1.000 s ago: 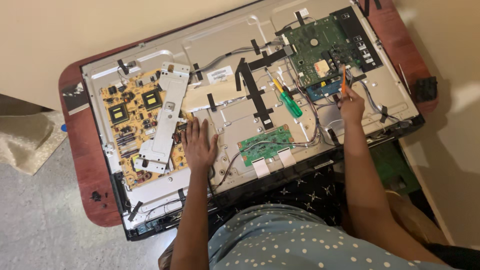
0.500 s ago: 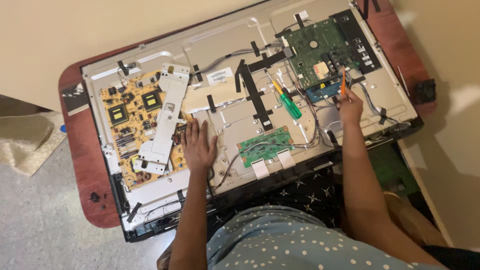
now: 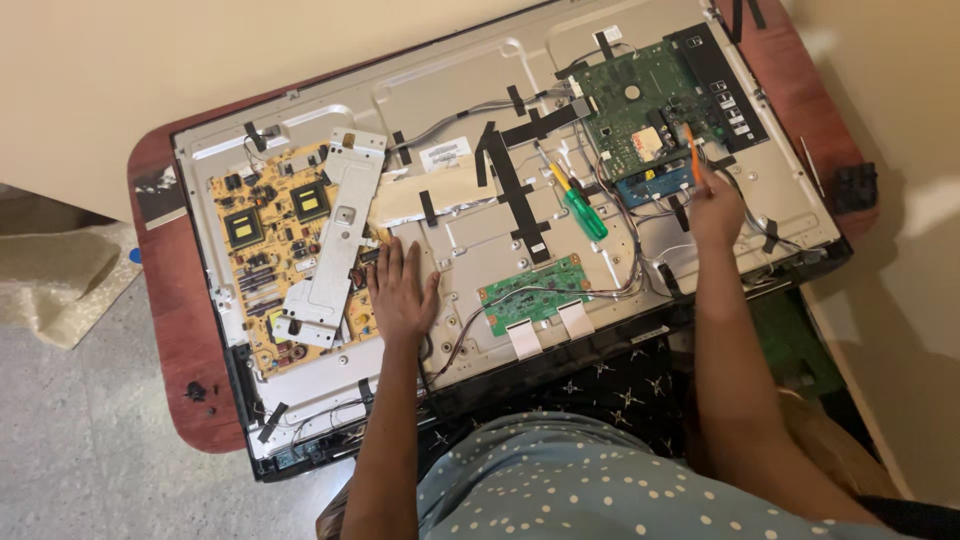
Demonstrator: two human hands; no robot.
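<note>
The tip of the orange-handled tool [image 3: 691,152] is too small to make out where it meets the green main board [image 3: 645,115] at the upper right of the frame, and the person's forearms and dotted shirt hide the lower edge of the opened television back [image 3: 480,120]. The right hand [image 3: 715,205] is closed around the tool's handle. The left hand [image 3: 402,292] lies flat with fingers spread, holding nothing, on the metal panel just right of the yellow power board [image 3: 265,235] at centre left. A small white rectangular label [image 3: 445,153] sits on the panel at upper centre, its print unreadable. A green-handled screwdriver [image 3: 578,205] lies loose near the centre. Since the earlier frames, both hands have kept almost the same places.
</note>
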